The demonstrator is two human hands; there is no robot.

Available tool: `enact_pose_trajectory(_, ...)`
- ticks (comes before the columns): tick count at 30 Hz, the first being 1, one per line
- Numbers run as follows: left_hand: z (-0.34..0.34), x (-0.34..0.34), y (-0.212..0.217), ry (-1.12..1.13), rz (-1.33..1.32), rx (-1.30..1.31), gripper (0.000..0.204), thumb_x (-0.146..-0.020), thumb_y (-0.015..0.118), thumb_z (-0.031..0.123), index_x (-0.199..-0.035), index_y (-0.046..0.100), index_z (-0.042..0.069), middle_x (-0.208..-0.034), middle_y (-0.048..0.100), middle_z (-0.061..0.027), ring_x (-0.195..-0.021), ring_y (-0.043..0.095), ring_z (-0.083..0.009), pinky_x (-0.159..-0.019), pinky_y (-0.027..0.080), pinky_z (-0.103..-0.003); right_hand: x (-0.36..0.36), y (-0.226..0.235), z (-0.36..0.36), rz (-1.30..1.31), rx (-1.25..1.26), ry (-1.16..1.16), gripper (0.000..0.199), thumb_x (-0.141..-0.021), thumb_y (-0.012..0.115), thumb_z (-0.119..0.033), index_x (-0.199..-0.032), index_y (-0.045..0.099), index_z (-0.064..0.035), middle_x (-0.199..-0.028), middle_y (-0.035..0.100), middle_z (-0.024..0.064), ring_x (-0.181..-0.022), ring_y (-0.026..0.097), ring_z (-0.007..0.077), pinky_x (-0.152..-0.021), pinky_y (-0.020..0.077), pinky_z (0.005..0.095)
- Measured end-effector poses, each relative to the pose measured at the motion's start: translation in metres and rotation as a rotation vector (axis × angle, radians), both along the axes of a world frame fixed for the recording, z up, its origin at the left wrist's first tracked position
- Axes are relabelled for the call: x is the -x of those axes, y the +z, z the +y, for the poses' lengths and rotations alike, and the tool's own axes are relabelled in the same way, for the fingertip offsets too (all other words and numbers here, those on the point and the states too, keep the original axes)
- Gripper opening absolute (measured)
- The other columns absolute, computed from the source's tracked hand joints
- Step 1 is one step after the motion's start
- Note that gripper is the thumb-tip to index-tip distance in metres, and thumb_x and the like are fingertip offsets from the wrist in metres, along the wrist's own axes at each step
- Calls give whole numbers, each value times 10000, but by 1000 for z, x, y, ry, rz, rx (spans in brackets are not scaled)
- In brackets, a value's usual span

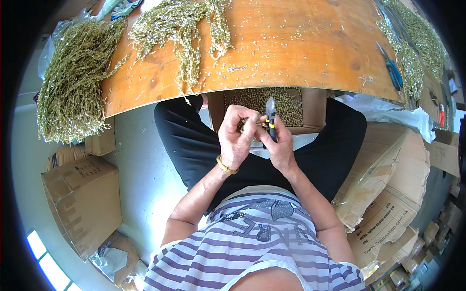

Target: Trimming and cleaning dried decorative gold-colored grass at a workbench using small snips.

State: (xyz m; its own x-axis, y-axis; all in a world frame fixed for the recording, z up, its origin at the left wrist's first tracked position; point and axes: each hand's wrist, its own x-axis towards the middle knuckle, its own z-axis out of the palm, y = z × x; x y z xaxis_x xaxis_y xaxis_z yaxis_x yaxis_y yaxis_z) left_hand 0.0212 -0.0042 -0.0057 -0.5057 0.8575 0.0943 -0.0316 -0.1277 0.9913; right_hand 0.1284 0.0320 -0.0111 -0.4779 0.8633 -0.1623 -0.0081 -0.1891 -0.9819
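Nearest of all was the striped shirt (233, 262), and from it two forearms (196, 203) stretched over the black trousers (191, 145), a gold bracelet (226, 166) circling the left wrist. And there was the action, right between the knees! The left hand (237, 133) was curled, thumb and fingers drawn together around some gold bits (241, 125), too small to make out. The right hand (280, 148) was wrapped firmly about the cutter (271, 121), its grey tip pointing away from the body, just beside the left fingertips. Below and beyond sat a carton (314, 107) of gold beads (287, 104). Farther off, the worktop (291, 58) carried scattered crumbs, gold strands (77, 80) spilling over its left edge, another heap (165, 26) beside them, and blue-handled pliers (393, 70) out on the right.
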Motion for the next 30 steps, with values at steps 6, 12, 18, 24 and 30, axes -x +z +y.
enact_pose_trajectory(6,-5,1,-8,-26,-510,145,89,-865,556,105,-891,588,27,-827,586,15,-754,508,-29,-703,425,-185,-5,4,7,-117,-78,-8,150,-838,581,-126,-955,526,-50,-770,522,-9,-675,498,60,-622,415,212)
enact_pose_trajectory(12,-5,22,-1,-195,-343,262,61,-843,556,47,-878,594,13,-817,594,13,-754,530,-42,-717,434,-190,-5,3,8,-114,-200,-44,140,-826,590,-104,-941,529,-51,-786,530,1,-693,480,69,-647,408,221)
enact_pose_trajectory(18,-3,28,-5,-150,162,108,47,-808,567,-30,-838,584,2,-828,554,-9,-762,520,-60,-706,423,-185,-5,0,8,-131,-266,-9,162,-817,598,-109,-946,527,-40,-759,526,12,-664,470,80,-618,407,231)
enact_pose_trajectory(24,0,13,-6,1,307,2,82,-737,599,-19,-782,576,46,-776,551,-58,-737,510,-197,-690,410,-293,-2,0,7,-97,-275,1,162,-813,600,-100,-935,520,-29,-727,516,27,-642,463,92,-583,409,248)
enact_pose_trajectory(30,-2,-3,-12,70,14,2,32,-812,573,-5,-814,550,17,-863,527,-47,-749,508,-100,-677,440,-227,-1,-1,5,-142,-294,-21,169,-800,602,-77,-943,526,-30,-728,504,16,-637,441,76,-586,392,225)
